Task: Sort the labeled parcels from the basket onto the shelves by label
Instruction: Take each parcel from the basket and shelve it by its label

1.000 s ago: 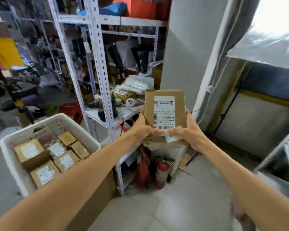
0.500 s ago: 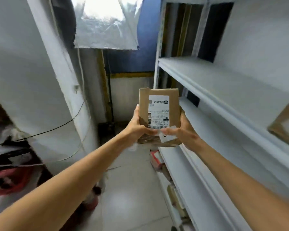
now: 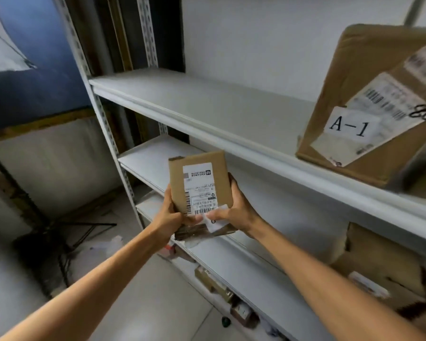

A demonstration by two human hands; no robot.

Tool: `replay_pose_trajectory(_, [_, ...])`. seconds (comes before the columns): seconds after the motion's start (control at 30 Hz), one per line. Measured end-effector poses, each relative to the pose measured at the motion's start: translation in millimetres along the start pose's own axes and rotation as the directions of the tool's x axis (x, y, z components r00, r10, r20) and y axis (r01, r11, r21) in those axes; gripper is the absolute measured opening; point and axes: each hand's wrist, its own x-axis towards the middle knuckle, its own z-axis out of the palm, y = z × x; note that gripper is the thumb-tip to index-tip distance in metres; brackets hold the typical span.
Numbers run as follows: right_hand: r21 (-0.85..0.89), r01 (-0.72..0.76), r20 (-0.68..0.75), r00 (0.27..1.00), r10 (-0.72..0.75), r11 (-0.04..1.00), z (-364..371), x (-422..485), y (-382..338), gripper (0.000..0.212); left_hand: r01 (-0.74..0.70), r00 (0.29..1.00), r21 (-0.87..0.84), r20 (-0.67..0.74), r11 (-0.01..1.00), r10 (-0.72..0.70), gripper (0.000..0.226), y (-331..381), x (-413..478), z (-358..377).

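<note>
A small brown cardboard parcel (image 3: 199, 179) with a white shipping label is held upright in front of the white shelf unit. My left hand (image 3: 169, 216) grips its lower left edge and my right hand (image 3: 234, 212) grips its lower right, thumb over a small white tag at the bottom. Beneath the parcel a second, crumpled brown package (image 3: 202, 232) rests in my hands. The upper shelf (image 3: 207, 112) carries a large brown box marked "A-1" (image 3: 369, 107) at the right. The basket is out of view.
The middle shelf (image 3: 268, 262) runs under my hands, with a torn brown box (image 3: 384, 269) at its right end. Small parcels (image 3: 214, 284) lie on the lowest shelf. A black tripod (image 3: 67, 232) stands on the floor at left, beside the shelf's upright post (image 3: 108, 134).
The view has swung right from the basket and the cluttered rack to the white shelves. The parcel stays in both hands; the A-1 box has come into sight.
</note>
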Motion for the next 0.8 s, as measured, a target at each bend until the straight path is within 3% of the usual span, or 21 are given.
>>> replay_pose_trajectory(0.33, [0.034,-0.133,-0.267,0.954,0.137,0.991,-24.3,-15.4,35.8,0.100,0.086,0.966,0.050,0.240,0.995,-0.096,0.105,-27.4,53.5,31.9])
replay_pose_trajectory(0.6, [0.083,-0.276,-0.486,0.828,0.281,0.958,-69.8,-70.3,37.2,0.101,0.076,0.850,0.119,0.511,0.990,-0.127,0.107,-25.5,68.3,99.6])
replay_pose_trajectory(0.8, [0.156,-0.408,-0.567,0.709,0.419,0.900,-103.3,-110.1,45.0,0.120,0.082,0.816,0.160,0.555,0.984,-0.158,0.106,-28.8,63.5,153.5])
